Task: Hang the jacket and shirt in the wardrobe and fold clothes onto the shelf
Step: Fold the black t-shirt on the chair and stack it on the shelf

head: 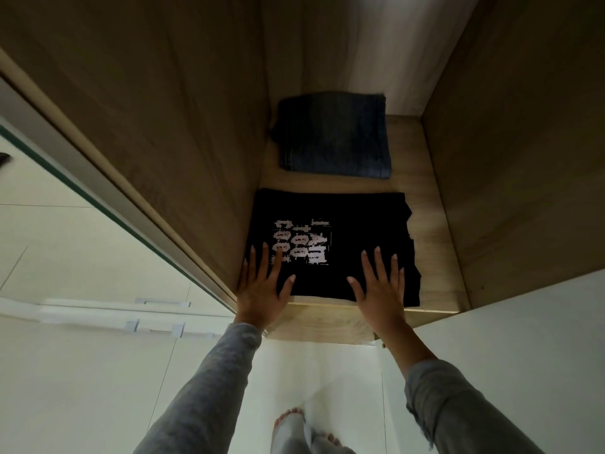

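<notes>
The wooden wardrobe [157, 132] is standing open around both hands, its side walls rising to the left and to the right of the fingers. The shelf [425, 204] is lying under the fingers and is running on past their tips. The folded black T-shirt [360, 231] with a pale print is lying at the front edge of the shelf, directly under the fingers. The folded jeans [334, 136] are lying beyond the fingertips, at the back, apart from the T-shirt. The left hand [262, 290] and the right hand [381, 290] are resting flat on the T-shirt, with the fingers straight and spread, gripping nothing. One left finger is touching the print.
</notes>
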Demonstrator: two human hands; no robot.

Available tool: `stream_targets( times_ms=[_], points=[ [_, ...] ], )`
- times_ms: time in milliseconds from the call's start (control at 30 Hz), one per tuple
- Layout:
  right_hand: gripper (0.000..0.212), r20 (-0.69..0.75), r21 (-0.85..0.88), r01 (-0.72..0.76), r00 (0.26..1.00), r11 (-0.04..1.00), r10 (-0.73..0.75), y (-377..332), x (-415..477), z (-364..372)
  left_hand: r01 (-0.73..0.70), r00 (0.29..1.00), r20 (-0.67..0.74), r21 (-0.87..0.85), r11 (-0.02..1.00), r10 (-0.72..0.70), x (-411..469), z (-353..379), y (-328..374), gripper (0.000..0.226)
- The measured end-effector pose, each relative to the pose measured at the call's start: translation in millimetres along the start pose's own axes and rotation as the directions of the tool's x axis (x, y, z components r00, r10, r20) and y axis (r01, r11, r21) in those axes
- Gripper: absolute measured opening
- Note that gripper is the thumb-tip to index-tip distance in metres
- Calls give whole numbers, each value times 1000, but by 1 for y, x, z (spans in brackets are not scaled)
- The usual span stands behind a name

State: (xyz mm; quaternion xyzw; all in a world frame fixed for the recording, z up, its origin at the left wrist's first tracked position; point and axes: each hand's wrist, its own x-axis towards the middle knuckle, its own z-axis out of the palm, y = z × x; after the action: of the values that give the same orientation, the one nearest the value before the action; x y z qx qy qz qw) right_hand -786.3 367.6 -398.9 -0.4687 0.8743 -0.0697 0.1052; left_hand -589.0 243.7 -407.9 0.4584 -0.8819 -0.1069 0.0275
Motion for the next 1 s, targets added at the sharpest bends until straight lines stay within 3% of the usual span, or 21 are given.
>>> stream_targets(
  times_ms=[133, 233, 333, 400, 500, 567, 767, 1000],
  points=[
    [54, 95, 82, 40, 994, 996, -48, 3, -20, -18, -1, 987, 158, -7, 1000, 2, -24, -17, 4, 70],
    [56, 219, 123, 14, 975, 992, -41, 4, -34, -40, -31, 972, 235, 11, 999, 27, -37, -40, 11, 104],
    [55, 203, 227, -19, 979, 974, -29, -4, -49, -78, 24, 988, 155, -76, 997, -12, -47, -71, 26, 115],
    [54, 197, 271, -31, 980, 962, -24, -15, -55, -107, 53, 990, 137, -89, 995, -40, -51, -100, 41, 112],
    [53, 185, 333, -25, 982, 943, -39, -31, -60, -153, 71, 992, 113, -140, 988, -55, -58, -148, 63, 71],
    [53, 178, 380, -13, 982, 925, -59, -43, -68, -183, 55, 997, 63, -188, 981, -44, -68, -178, 69, 59],
    [50, 163, 423, 28, 981, 906, -107, -86, -97, -243, 62, 994, -64, -329, 942, -88, -118, -244, 61, 57],
    [47, 99, 537, 168, 961, 827, -260, -192, -179, -273, 205, 951, -154, -338, 919, -268, -234, -299, -3, 57]
  ],
)
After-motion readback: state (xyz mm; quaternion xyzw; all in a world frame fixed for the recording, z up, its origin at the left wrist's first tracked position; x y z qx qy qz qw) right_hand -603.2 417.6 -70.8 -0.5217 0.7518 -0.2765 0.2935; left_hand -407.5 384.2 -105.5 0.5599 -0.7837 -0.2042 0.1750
